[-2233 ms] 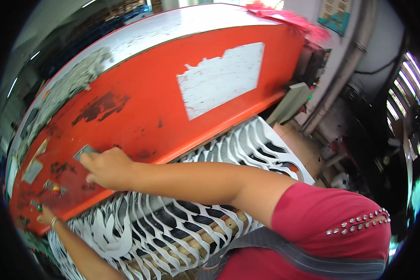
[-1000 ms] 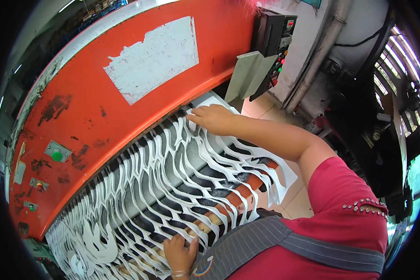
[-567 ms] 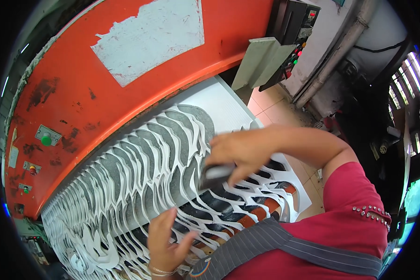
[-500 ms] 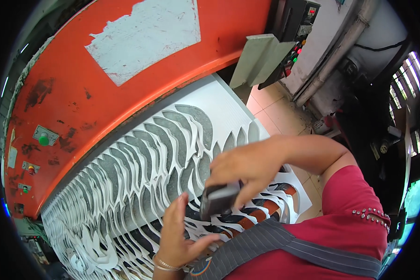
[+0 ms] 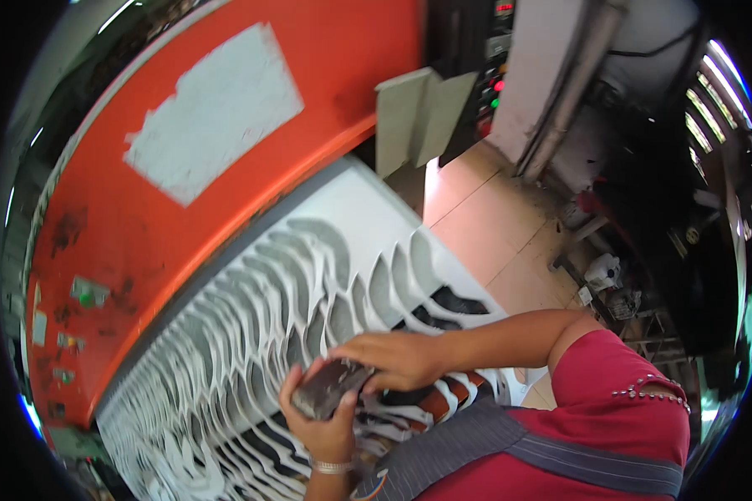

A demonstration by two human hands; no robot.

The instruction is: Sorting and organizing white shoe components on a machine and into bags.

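Both my hands hold a dark grey-brown block [image 5: 332, 387] with pale worn marks on its face; what kind of thing it is I cannot tell. My left hand [image 5: 319, 427] grips its left and lower side, with the thumb against the lower edge. My right hand [image 5: 403, 359] closes over its upper right side. Under the hands lies a white sheet [image 5: 368, 200] cut through in rows of curved, leaf-like openings, with thin white strips between them. Grey surface shows through many openings, and dark and orange-brown patches through those near my body.
A big orange machine body [image 5: 251, 200] spans the far left, with a green button [image 5: 85, 294] on its side. At the far right of it stand a pale bent metal plate [image 5: 418, 117] and a control box with lit buttons [image 5: 496, 93]. Tiled floor [image 5: 485, 200] shows beyond the sheet.
The block has come down and left in my right hand. My left hand, open and apart before, is closed round it now. The whole view has shifted.
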